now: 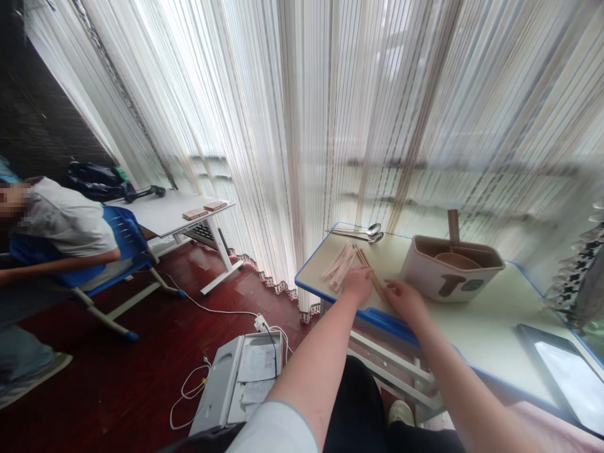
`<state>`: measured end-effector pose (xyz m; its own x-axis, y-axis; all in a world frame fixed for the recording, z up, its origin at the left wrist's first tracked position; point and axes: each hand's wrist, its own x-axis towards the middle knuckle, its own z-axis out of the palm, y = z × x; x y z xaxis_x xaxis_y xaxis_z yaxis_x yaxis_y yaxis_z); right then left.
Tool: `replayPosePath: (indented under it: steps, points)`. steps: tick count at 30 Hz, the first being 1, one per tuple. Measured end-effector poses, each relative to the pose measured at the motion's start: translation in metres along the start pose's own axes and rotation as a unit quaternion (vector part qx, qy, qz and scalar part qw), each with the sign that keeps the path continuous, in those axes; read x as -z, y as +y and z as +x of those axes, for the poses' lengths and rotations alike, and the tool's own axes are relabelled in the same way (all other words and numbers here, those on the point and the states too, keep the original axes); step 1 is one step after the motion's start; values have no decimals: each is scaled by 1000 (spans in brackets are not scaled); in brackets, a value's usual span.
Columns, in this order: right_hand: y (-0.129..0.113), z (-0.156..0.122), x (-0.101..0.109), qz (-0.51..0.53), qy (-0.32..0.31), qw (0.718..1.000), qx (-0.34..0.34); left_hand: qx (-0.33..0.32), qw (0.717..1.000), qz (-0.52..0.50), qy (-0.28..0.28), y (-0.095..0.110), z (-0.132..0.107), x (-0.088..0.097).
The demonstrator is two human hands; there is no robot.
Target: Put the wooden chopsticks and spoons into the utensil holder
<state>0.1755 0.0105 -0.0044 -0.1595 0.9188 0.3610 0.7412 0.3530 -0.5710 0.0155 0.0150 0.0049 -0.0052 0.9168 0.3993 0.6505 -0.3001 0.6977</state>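
A pair of brown wooden chopsticks (376, 283) lies slanted on the small table, between my two hands. My left hand (357, 286) is closed at their left side, its fingertips against them. On the other side, my right hand (404, 298) has its fingers bent but apart, the tips close to the chopsticks' near end; whether they touch is unclear. Left of the chopsticks lies a loose heap of pale thin sticks (338, 265). Metal spoons (372, 233) rest behind them. To the right stands a beige divided utensil holder (425, 277) with a brown handle sticking up.
A tablet (564, 371) lies at the table's right (509, 327). Sheer curtains (311, 126) hang behind. On the floor at left are an open grey case (221, 377) with papers and white cables (207, 308). Another person (70, 220) sits on a blue chair by a white desk (160, 217).
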Motion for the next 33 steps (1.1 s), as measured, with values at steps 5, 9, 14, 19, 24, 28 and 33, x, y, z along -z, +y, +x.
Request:
replayPosePath:
  steps: [5, 9, 14, 19, 24, 28, 33]
  points:
    - [0, -1, 2, -23, -11, 999, 26, -12, 999, 12, -37, -1, 2, -3]
    - [-3, -2, 5, -44, 1, 999, 15, 1, 1000, -7, -20, -2, 3, -3]
    - [-13, -6, 8, -132, 3, 990, 53, 14, 999, -30, -6, 0, 1, -2]
    - [-22, -17, 11, -224, 36, 972, 61, 34, 996, -75, 27, 0, -1, 0]
    - [-20, -20, 15, -184, 41, 982, 10, 54, 993, -90, 48, 2, 0, 2]
    - [-14, -18, 20, -88, 54, 993, -48, 90, 983, -124, 100, 3, 1, 3]
    - [-12, -18, 22, 39, 33, 998, -32, 101, 976, -171, 86, 0, 1, 3]
